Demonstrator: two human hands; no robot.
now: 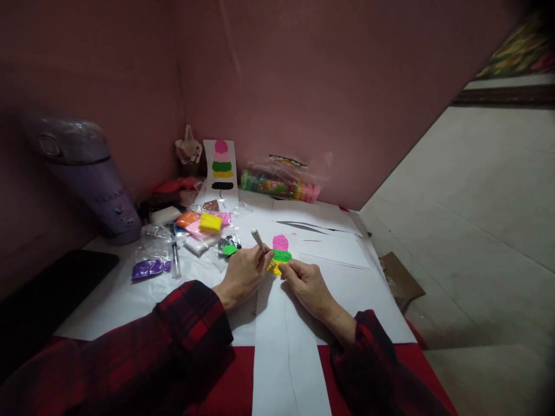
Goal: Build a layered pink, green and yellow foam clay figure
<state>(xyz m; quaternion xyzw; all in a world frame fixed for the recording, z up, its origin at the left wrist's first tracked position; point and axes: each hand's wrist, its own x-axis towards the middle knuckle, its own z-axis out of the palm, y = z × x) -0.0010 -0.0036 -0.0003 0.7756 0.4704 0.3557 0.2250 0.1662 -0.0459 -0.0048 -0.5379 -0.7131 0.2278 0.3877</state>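
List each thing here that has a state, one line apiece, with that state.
Left hand: closed around a white tool, tip at the clay.
White tool: held, tilted.
Right hand: fingertips pinched at the clay's edge.
Clay picture: flat on the paper strip; pink, green, yellow bands.
Finished sample card: propped against the wall.
Yellow clay block: unwrapped, atop packets.

Both hands meet at the middle of the surface [130, 294], the left hand [243, 275] gripping a tool [259, 238] that sticks up and away, the right hand [306, 282] just beside it on the right. Between their fingertips, on a paper sheet [347, 277], lies the clay figure [280, 252]. Left of the hands sits a heap of clay packets [203, 226], and further left a bagged lump [150, 268]. Behind the heap, a card [222, 170] leans on the wall. Right of the card, a long packet [280, 185] lies along the wall. Far left stands a big jug [93, 179].
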